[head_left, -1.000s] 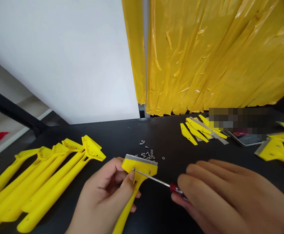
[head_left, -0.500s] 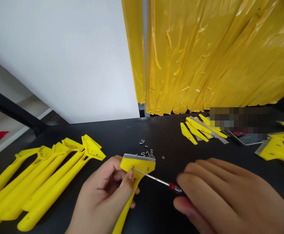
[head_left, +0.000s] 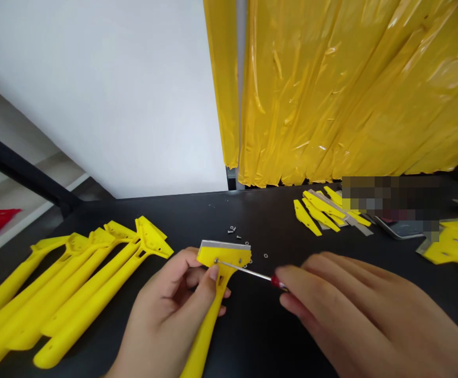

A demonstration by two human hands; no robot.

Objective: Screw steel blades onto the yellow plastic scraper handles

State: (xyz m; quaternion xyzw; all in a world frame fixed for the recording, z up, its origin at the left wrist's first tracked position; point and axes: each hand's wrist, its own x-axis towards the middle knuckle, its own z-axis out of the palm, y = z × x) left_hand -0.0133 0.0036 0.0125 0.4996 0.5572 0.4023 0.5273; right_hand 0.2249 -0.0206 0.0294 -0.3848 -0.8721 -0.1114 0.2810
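Note:
My left hand is closed round the neck of a yellow scraper, thumb on the front of its head. A grey metal blade shows along the head's top edge, and two screws sit in the head. In my right hand is a screwdriver with a red handle, mostly hidden by the fingers. Its tip touches the left screw. Behind the scraper head lie small loose screws and a nut; the head hides part of that pile.
Several yellow scraper handles lie side by side on the black table at left. Yellow cover plates and grey blades are heaped at back right, beside a phone. Scrapers with blades lie at the right edge.
The scraper head has risen slightly in view and covers more of the loose hardware. My right hand has turned a little round the screwdriver, whose tip stays at the left screw.

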